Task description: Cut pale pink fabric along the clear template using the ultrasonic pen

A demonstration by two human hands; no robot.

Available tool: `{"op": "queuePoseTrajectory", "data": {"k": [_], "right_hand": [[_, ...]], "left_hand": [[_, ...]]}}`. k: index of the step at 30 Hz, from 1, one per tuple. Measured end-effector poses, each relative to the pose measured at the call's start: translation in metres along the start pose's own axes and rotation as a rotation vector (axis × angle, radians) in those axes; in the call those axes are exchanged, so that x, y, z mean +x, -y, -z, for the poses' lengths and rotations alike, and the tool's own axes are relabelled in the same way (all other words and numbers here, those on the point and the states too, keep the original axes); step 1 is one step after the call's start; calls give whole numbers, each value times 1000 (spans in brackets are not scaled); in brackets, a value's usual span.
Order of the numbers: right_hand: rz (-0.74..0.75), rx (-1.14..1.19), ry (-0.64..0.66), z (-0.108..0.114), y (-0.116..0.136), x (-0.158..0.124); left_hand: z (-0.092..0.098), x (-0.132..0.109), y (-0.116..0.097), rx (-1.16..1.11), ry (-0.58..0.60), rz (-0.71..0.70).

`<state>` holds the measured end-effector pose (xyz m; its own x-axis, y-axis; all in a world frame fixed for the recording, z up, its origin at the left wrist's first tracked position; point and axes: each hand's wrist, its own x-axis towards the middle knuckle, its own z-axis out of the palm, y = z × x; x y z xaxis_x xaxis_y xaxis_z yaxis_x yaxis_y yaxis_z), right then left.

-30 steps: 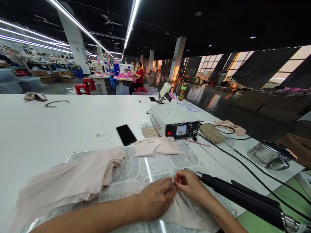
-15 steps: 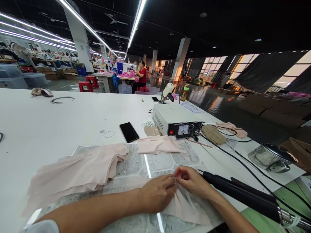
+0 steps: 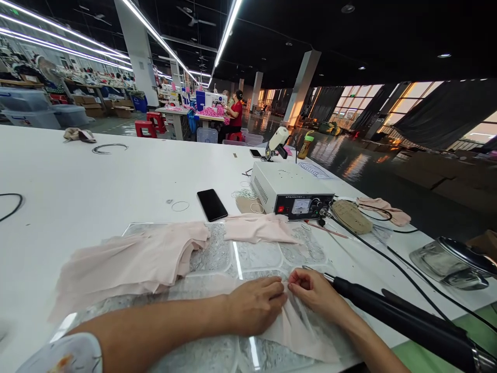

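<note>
Both hands meet at a thin, pale pink fabric piece laid over a clear, marble-patterned mat. My left hand rests on it with the fingers curled together at its upper edge. Just to the right, my right hand has thumb and forefinger pinched at the same edge, and a thin pointed metal piece shows just behind it. A black-handled pen-like tool with a metal tip lies right of that hand. A fanned stack of pink fabric lies left, and another small pile lies beyond the hands.
A white control box with a dial stands behind the mat, its black cable running right. Near it lie a phone, a tan pad and a lidded glass pot. A person in red sits at a sewing machine beyond.
The view has turned a little, so the table things sit farther right in the picture. My fingertips have drawn slightly apart along the fabric's edge.
</note>
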<state>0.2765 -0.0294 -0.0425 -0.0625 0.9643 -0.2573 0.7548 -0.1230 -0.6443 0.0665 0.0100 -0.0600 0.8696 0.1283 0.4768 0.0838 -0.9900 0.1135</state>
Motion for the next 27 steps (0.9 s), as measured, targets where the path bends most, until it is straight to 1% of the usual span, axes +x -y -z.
{"op": "queuePoseTrajectory", "data": {"k": [6,10,13,17,21,23,27], "right_hand": [[-3,-99,-118,-9,-12,-2],[46,-111,-189,-16,-18,-1],[108,-93,-274,-19,-17,1],[235,-34,-415,-19,-9,-9],[415,8,-514,-23,-8,-36],[499,18,-568,-27,-10,-48],[662,-103,-675,-34,-12,-58]], "left_hand": [[-1,1,0,-1,19,-3],[1,1,1,1,48,-19],[3,2,1,16,87,-27],[6,1,0,27,91,-21],[6,0,0,13,34,-25],[5,0,-1,9,25,-16],[9,1,-2,-3,49,-4]]}}
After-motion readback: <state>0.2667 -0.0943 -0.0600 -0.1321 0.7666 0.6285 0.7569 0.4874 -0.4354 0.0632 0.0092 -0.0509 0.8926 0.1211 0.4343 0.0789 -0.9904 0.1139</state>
